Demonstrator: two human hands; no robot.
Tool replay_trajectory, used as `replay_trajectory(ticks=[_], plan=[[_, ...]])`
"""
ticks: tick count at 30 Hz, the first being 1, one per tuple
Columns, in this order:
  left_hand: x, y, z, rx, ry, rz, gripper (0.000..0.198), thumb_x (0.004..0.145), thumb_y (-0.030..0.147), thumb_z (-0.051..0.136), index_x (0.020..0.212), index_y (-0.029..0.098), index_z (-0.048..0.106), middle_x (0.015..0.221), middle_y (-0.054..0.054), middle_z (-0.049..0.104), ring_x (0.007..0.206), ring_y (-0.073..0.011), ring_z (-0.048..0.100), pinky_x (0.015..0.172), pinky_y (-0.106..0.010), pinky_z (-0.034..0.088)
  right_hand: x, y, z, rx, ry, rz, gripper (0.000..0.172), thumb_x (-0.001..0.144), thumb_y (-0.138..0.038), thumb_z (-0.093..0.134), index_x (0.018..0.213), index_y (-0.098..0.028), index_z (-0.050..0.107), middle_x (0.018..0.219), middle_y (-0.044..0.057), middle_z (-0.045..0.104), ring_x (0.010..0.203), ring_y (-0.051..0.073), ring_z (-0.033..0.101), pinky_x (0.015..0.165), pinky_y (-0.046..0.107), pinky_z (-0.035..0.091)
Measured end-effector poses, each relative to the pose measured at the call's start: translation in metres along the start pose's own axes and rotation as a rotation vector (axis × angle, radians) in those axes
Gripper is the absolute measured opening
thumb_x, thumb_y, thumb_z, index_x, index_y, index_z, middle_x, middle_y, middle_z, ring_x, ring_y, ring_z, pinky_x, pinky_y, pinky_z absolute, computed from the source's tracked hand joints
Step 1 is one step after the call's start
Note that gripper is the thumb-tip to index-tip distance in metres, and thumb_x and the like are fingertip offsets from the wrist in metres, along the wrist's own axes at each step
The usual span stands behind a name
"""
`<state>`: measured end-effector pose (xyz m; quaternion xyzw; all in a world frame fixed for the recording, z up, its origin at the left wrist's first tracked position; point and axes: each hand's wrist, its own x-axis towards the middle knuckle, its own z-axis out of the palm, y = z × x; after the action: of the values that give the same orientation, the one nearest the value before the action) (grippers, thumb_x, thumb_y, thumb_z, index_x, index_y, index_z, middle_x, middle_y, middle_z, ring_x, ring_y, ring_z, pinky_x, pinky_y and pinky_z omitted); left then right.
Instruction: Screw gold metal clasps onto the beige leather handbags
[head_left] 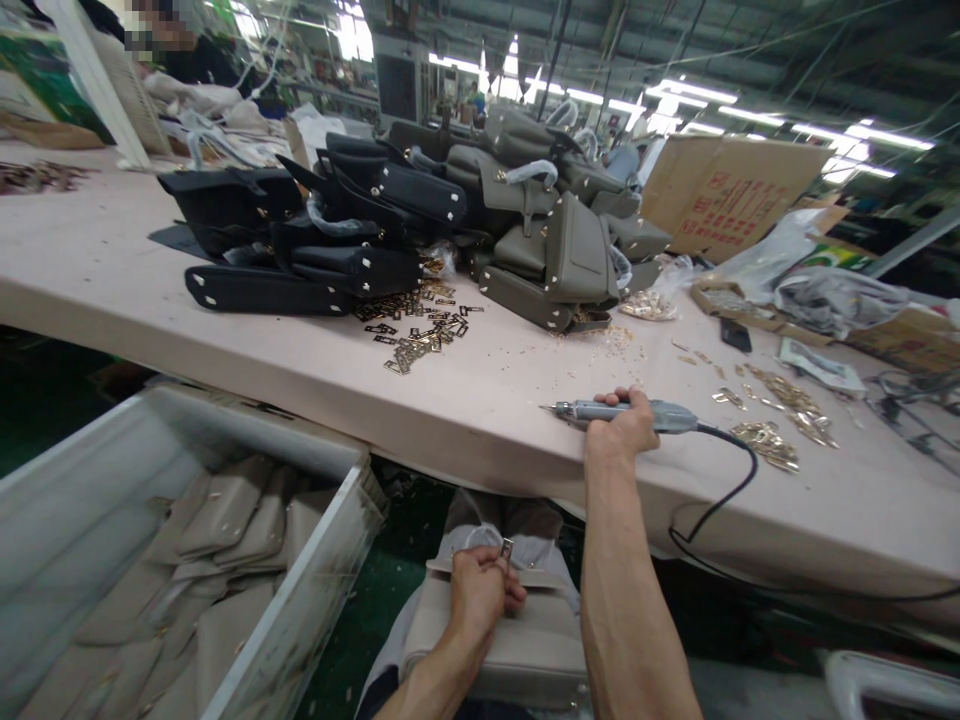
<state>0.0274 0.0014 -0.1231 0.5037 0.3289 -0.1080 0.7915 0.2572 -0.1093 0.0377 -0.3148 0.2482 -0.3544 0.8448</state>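
My right hand (622, 425) rests on the edge of the pink table (112, 270), wrapped round a grey electric screwdriver (667, 415) whose tip points left and whose black cord (720, 500) loops off the table's edge. My left hand (480, 590) is down on my lap, fingers closed on a small metal buckle (508, 550) at the top of a beige leather bag (510, 640).
Black bags (300, 230) and grey-beige bags (555, 220) are piled mid-table, with loose gold metal fittings (416, 330) before them and more (772, 440) at right. A clear bin (300, 610) of beige leather pieces stands at lower left. Cardboard (735, 190) lies behind; a person sits at far left.
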Motion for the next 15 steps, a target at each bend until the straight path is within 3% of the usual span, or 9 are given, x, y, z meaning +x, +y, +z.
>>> replay_trajectory(ticks=[9,12,15], plan=[[-0.001,-0.003,-0.002,0.023,-0.005,0.046,0.024,0.075,0.033,0.073,0.067,0.012,0.066,0.051,-0.009,0.066,0.037,-0.0172,0.059,0.036,-0.024,0.045,-0.001,-0.005,0.002,0.004,0.018,0.017,0.02,0.081,-0.007,0.06,0.076,-0.02,0.046,0.069,-0.004,0.055,0.049,0.008,0.049,0.042,0.019,0.051],[0.0,-0.004,-0.003,0.029,-0.011,0.051,0.02,0.077,0.029,0.07,0.069,0.011,0.067,0.05,-0.009,0.066,0.036,-0.0165,0.058,0.036,-0.024,0.044,-0.002,-0.017,0.003,0.024,0.007,0.043,0.02,0.083,-0.005,0.058,0.075,-0.019,0.045,0.068,-0.005,0.053,0.049,0.007,0.047,0.044,0.019,0.051],[-0.005,-0.001,0.0,0.021,-0.002,0.031,0.017,0.078,0.025,0.069,0.069,0.011,0.066,0.051,-0.008,0.066,0.037,-0.0156,0.058,0.037,-0.022,0.044,-0.01,-0.038,-0.01,0.028,-0.087,0.069,0.021,0.086,-0.007,0.057,0.075,-0.019,0.045,0.071,-0.005,0.051,0.049,0.006,0.046,0.046,0.018,0.051]])
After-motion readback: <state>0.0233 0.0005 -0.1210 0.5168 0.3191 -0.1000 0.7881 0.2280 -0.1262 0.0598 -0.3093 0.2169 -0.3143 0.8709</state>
